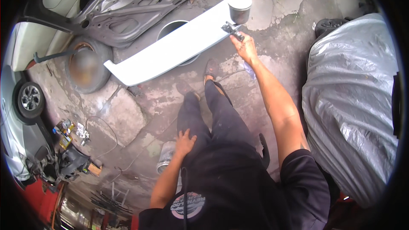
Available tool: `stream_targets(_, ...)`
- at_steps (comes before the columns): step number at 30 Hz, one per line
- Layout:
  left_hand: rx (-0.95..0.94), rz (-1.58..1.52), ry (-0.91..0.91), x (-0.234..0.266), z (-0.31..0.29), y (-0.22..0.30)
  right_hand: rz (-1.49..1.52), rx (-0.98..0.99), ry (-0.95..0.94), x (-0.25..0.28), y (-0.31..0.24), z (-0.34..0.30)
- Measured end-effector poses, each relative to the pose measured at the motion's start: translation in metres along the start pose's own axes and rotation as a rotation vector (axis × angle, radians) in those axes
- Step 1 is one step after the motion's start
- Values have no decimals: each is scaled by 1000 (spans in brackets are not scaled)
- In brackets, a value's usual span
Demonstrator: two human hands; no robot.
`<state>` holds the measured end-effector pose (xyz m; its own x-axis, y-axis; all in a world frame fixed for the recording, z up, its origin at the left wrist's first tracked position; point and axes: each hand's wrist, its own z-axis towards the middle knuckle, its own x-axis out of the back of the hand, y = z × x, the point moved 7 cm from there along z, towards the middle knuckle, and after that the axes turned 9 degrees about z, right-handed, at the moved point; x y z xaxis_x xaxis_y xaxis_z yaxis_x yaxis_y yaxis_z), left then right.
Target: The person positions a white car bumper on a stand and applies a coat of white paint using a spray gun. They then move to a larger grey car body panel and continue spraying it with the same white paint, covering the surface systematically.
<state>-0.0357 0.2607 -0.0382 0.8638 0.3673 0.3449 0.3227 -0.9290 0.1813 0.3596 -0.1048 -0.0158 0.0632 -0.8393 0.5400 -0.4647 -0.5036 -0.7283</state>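
Note:
My right hand (246, 49) is closed around a metal spray gun (233, 30), held out at the right end of a long white panel (170, 47). A dark cup with a pale lid (240, 9) shows just beyond the gun and appears joined to it. The panel lies slantwise on a round drum-like stand (172, 26), partly hidden underneath; its left end has an upturned corner. My left hand (185, 143) rests on my left thigh with its fingers spread, holding nothing. Whether spray leaves the gun cannot be made out.
A bare grey car door frame (140, 6) and an upright tyre (89, 66) stand beyond the panel. Silver sheeting (353, 89) covers something bulky at right. A grey car (27, 119) is at left. A hose (115, 134) trails over cracked concrete; a metal can (165, 157) stands by my leg.

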Motion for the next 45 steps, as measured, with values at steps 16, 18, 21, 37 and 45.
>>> stream_targets(16, 51, 3, -76, 18, 12, 63, 51, -26, -254, -4, -1, 19)
stream_targets(18, 62, -8, -82, 14, 13, 61, 8, -28, -337, -4, -14, 25)
stream_targets(21, 60, -23, -84, 18, 12, 70, -156, 66, -87, 28, 11, 74)
stream_targets(37, 60, -43, -25, 14, 18, 81, -8, 50, -108, -6, 5, 28)
stream_targets(45, 101, -47, -59, 18, 14, 81, 66, -85, -337, -14, -6, 6)
